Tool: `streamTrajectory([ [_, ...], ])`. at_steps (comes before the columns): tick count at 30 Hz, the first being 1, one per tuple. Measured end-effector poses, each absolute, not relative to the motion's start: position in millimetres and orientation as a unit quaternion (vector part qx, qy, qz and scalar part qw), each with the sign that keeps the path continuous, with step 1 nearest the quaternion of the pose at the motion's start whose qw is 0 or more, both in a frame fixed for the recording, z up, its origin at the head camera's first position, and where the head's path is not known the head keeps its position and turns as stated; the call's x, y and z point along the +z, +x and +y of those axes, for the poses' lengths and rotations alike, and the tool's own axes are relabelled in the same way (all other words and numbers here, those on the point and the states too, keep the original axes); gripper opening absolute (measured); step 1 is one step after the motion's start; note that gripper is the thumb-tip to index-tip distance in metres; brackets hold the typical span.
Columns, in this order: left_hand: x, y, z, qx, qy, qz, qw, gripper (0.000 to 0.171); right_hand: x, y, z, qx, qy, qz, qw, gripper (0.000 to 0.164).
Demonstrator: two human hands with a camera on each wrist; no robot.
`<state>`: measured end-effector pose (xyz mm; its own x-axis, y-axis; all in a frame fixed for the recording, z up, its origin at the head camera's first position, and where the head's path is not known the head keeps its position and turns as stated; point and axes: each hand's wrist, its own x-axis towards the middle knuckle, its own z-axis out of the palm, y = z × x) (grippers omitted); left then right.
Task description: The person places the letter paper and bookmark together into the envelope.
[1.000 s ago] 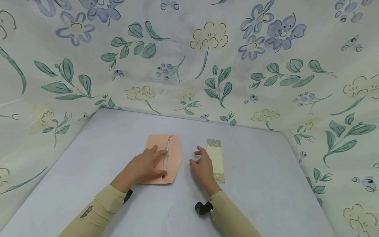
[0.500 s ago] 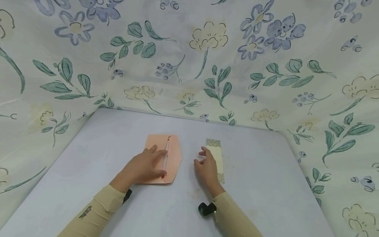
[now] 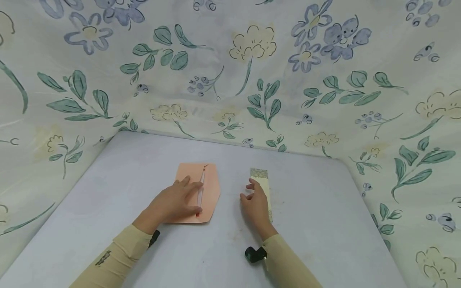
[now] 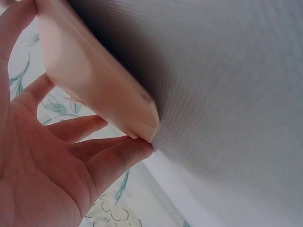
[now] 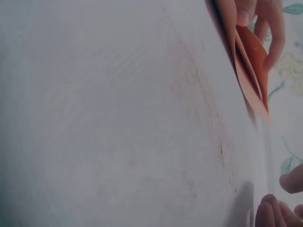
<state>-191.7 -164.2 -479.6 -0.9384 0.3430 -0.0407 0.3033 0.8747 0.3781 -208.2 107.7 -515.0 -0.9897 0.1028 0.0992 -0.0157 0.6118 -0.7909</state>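
A peach paper envelope (image 3: pixel 212 188) lies left of centre, its pointed flap side facing right. Its slit gapes, with white showing inside and a small red spot at the near end. My left hand (image 3: pixel 173 202) rests on the envelope with fingers spread, touching beside the slit. The right hand (image 3: pixel 255 204) is over a cream strip (image 3: pixel 259 173) with speckled bands at its ends, fingers loosely bent and holding nothing visible. It hides much of the strip's left side. In the right wrist view, the envelope (image 5: pixel 258 52) stands slightly gaping under the left fingers.
Both hands work over a white table (image 3: pixel 309 200). Floral cloth (image 3: pixel 216 80) hangs behind it and along both sides. A black wrist camera (image 3: pixel 255 255) sits at the right sleeve, close above the tabletop.
My right hand has shifted a little to the right, from beside the cream strip to over it, covering more of it. The left hand and envelope stay in place.
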Motion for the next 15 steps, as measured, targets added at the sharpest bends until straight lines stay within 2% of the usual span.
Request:
streamTrajectory([
  [15,-480,-193,-163,0.189,0.153,0.968,0.061,0.081,-518,-204,121,0.445,-0.011,-0.891,0.090,0.056],
])
